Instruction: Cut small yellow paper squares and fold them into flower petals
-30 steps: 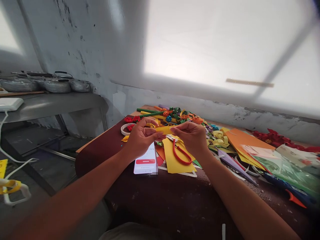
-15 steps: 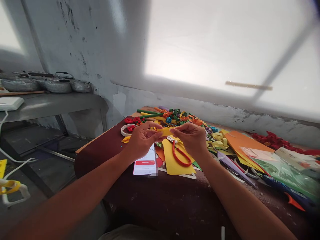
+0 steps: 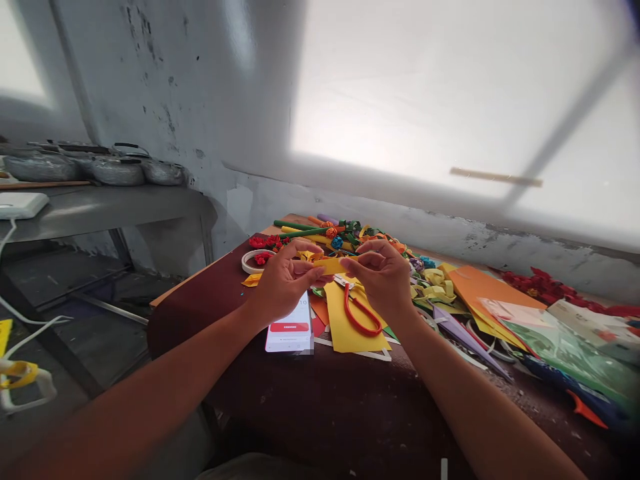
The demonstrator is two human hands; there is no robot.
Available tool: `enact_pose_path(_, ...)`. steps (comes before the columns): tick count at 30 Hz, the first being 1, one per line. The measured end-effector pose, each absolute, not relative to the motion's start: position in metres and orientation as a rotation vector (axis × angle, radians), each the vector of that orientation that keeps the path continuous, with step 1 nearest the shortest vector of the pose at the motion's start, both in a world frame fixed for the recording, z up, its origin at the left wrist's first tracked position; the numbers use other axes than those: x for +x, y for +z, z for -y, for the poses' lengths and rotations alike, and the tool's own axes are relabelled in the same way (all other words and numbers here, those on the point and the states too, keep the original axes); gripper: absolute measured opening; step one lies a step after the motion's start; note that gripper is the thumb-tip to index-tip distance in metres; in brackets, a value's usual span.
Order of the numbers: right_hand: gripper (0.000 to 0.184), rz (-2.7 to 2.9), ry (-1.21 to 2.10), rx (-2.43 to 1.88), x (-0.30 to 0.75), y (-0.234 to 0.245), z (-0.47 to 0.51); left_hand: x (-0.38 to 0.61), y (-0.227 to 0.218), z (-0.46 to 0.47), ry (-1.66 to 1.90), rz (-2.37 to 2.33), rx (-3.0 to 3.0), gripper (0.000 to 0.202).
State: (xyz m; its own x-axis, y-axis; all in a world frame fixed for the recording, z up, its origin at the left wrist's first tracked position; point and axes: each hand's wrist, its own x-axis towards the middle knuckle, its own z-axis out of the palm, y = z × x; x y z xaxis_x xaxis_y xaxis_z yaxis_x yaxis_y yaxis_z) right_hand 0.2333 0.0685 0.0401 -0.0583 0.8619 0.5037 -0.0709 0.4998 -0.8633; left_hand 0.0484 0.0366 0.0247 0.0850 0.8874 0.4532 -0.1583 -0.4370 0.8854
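Both hands are raised over a dark brown table [image 3: 300, 400], and between them they pinch a small yellow paper strip [image 3: 331, 265]. My left hand [image 3: 285, 280] grips its left end with thumb and fingers closed. My right hand [image 3: 383, 277] pinches the right end, fingers curled. Below the hands lie red-handled scissors [image 3: 357, 310] on a yellow paper sheet [image 3: 350, 323], and a phone [image 3: 293, 323] with a lit screen.
Rolled paper flowers and green sticks [image 3: 320, 233] lie at the table's far side, a tape roll [image 3: 253, 260] at the left. Orange, purple and green sheets [image 3: 480, 287] spread to the right. A grey shelf [image 3: 100, 207] with metal pots [image 3: 117, 170] stands left.
My hands have shifted slightly closer together on the yellow strip, and the right fingers have curled in more. The view has drifted a little.
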Motion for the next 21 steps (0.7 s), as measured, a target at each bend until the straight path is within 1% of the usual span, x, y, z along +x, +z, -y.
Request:
enact_pose_path(4, 0.051, 1.485, 0.945, -0.683, 0.2315, 0.0376, -0.0696, 0.0503, 0.0237, -0.0337, 1.552, -0.795, 1.527, 0.042)
enact_pose_path(9, 0.063, 1.598, 1.139, -0.642, 0.2288, 0.0336, -0.0684, 0.0517, 0.0245, -0.0293, 1.562, -0.831, 1.589, 0.038)
enact_pose_path(21, 0.058, 1.570, 1.172, -0.608, 0.2286, 0.0356, -0.0672, 0.0502, 0.0233, -0.0339, 1.542, -0.791, 1.570, 0.039)
